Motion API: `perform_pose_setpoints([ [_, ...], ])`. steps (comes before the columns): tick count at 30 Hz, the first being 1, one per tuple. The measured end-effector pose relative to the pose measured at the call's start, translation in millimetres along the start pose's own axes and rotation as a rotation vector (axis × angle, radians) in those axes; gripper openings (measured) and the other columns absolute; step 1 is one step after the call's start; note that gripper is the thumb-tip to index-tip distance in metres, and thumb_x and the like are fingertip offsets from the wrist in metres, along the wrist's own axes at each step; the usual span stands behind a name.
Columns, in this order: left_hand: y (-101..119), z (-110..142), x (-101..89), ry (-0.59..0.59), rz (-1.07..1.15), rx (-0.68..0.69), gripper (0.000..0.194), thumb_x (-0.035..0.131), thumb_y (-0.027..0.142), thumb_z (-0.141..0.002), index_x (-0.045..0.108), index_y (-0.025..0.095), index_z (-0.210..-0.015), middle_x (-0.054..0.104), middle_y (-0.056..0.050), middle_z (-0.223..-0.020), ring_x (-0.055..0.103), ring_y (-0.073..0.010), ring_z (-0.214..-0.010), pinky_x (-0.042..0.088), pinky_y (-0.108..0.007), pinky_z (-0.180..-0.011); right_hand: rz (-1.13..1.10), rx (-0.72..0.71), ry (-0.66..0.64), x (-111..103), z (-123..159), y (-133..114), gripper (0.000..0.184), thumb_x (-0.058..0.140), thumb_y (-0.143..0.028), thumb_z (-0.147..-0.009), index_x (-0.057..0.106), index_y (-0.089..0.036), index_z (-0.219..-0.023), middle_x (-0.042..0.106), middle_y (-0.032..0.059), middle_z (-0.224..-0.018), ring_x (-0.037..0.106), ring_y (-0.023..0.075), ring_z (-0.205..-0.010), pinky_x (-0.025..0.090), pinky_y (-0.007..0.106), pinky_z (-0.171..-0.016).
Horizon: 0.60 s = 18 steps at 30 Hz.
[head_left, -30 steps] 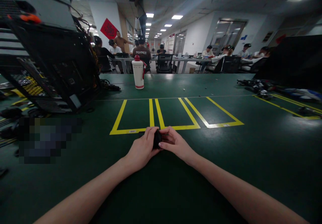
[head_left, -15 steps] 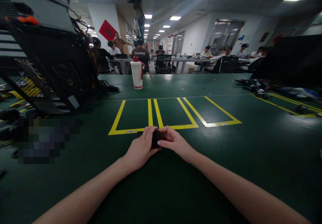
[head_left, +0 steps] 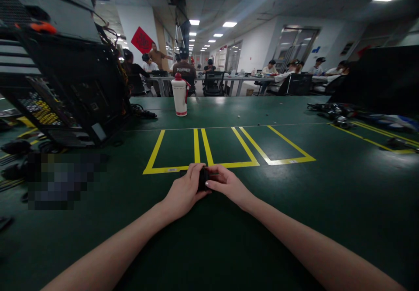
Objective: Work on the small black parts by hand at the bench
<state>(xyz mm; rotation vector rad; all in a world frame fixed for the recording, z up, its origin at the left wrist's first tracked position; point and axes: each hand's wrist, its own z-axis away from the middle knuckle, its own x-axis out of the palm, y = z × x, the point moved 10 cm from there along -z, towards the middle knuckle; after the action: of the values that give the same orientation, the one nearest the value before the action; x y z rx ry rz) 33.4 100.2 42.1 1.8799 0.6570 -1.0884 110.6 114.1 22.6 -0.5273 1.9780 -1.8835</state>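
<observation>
Head view: the left hand [head_left: 186, 190] is wrapped around a small black object [head_left: 203, 182], its fingers over the top, while the right hand [head_left: 231, 189] meets the object's near-right side, thumb and fingers curled toward it. Whether the right fingers grip it or merely rest against it, I cannot tell. A dark part also pokes out past the left fingers; the pictures don't settle whether it belongs to the same object.

Very little has changed over the last second: both hands keep the same places and the same hold, and only the view sways slightly. That suggests careful, small handling of the object rather than carrying it anywhere. It sits between the hands, low over the green table [head_left: 278, 208], with yellow tape [head_left: 240, 165] just beyond the fingertips. Farther past the left hand, well apart, stands a white bottle [head_left: 180, 99].
</observation>
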Motion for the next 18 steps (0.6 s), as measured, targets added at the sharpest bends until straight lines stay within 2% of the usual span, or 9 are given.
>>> perform_pose_setpoints([
  [3,0.3,0.1,-0.9,0.003,-0.005,-0.003,0.057,0.053,0.029,-0.075,0.018,0.024,-0.119,0.035,-0.007,-0.120,0.054,-0.0200,-0.091,0.049,-0.035,-0.072,-0.031,-0.034,-0.010,1.6,0.1,-3.1,0.033,0.063,-0.020,-0.067,0.048,-0.022,-0.096,0.051,0.0016,-0.104,0.053,0.0164,-0.099,0.041,0.038,-0.090],
  [9,-0.7,-0.4,0.4,-0.012,-0.024,-0.016,0.057,0.053,0.030,-0.074,0.019,0.023,-0.119,0.033,-0.007,-0.122,0.053,-0.0202,-0.093,0.049,-0.034,-0.073,-0.047,-0.042,0.010,1.0,-0.5,-4.5,0.023,0.058,-0.022,-0.071,0.049,-0.021,-0.092,0.054,0.0012,-0.098,0.055,0.0165,-0.094,0.045,0.037,-0.084],
  [13,-2.0,-0.5,1.6,-0.014,-0.043,-0.031,0.057,0.052,0.031,-0.074,0.018,0.023,-0.119,0.033,-0.007,-0.123,0.052,-0.0211,-0.098,0.048,-0.035,-0.076,-0.009,-0.004,0.035,-2.9,-1.7,1.6,0.029,0.058,-0.024,-0.071,0.048,-0.022,-0.098,0.053,0.0021,-0.102,0.054,0.0178,-0.097,0.044,0.039,-0.085],
  [18,-1.0,1.3,0.3,-0.016,-0.031,-0.034,0.056,0.051,0.030,-0.075,0.017,0.024,-0.119,0.032,-0.007,-0.123,0.053,-0.0203,-0.096,0.048,-0.035,-0.076,-0.068,-0.034,-0.040,2.9,-1.1,0.4,0.034,0.062,-0.018,-0.067,0.047,-0.022,-0.097,0.053,0.0014,-0.103,0.053,0.0165,-0.099,0.041,0.037,-0.090],
])
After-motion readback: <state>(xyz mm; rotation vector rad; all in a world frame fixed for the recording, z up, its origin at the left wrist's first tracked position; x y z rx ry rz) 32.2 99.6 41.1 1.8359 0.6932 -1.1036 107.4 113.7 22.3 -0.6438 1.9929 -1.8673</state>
